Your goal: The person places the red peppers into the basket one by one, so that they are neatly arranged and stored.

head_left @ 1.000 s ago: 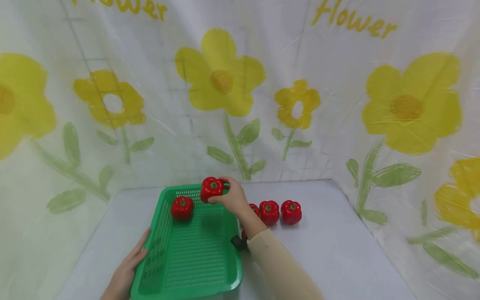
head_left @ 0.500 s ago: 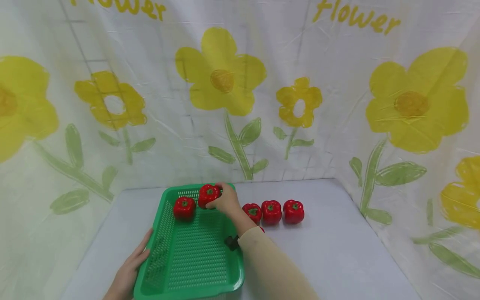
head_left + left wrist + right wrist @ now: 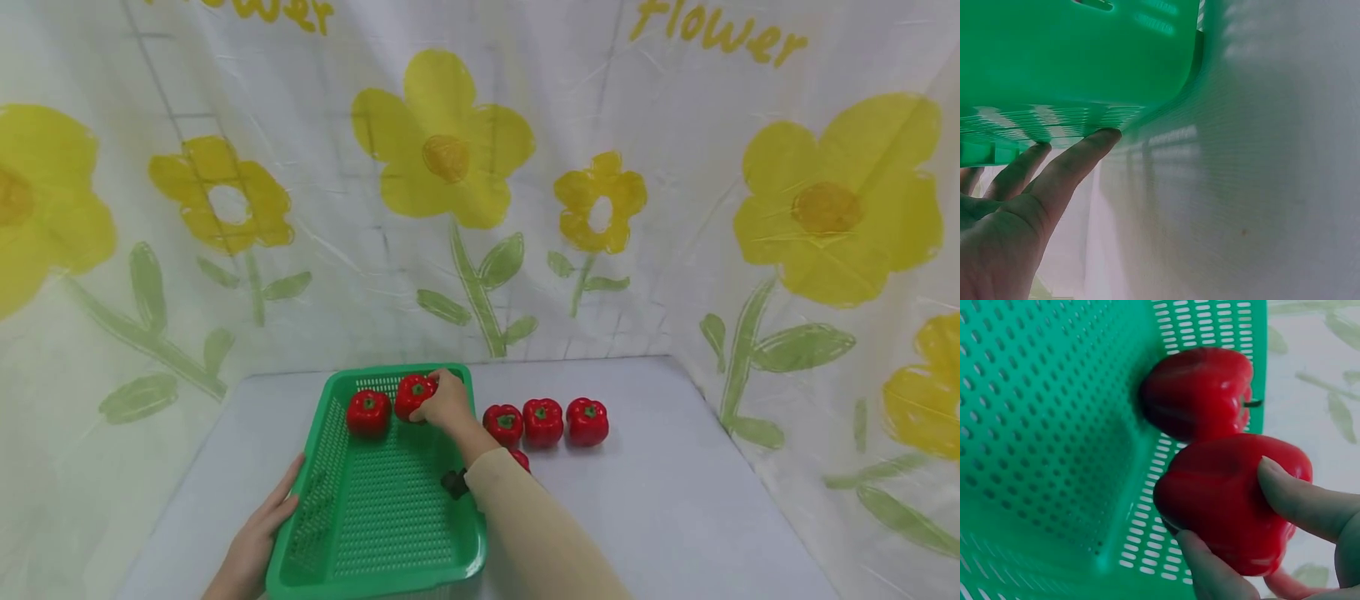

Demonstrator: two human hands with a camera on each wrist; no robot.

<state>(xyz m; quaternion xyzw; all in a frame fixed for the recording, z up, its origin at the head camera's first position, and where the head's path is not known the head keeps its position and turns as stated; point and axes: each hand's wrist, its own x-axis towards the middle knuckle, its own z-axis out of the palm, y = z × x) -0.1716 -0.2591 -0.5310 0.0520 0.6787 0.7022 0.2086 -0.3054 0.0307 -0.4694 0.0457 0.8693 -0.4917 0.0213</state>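
My right hand point(image 3: 450, 404) grips a red bell pepper point(image 3: 412, 397) at the far end of the green plastic basket point(image 3: 397, 525). In the right wrist view, thumb and fingers lie on opposite sides of this pepper point(image 3: 1222, 497). Beside it another red bell pepper point(image 3: 368, 414) stands upright in the basket's far left corner; the two look close together, perhaps touching. Whether the held pepper meets the basket floor is hard to tell. My left hand point(image 3: 255, 533) rests against the basket's left outer side, its extended fingers point(image 3: 1079, 162) touching the slotted wall.
Right of the basket, several red bell peppers point(image 3: 543, 423) stand on the white table point(image 3: 660, 517), one partly hidden by my right sleeve point(image 3: 540, 521). Behind the table hangs a flower-printed curtain point(image 3: 337, 292). A small black device point(image 3: 454, 483) sits at my right wrist.
My right hand has lowered the held pepper into the basket, slightly leftward, beside the other pepper. My left hand stays at the basket's side.
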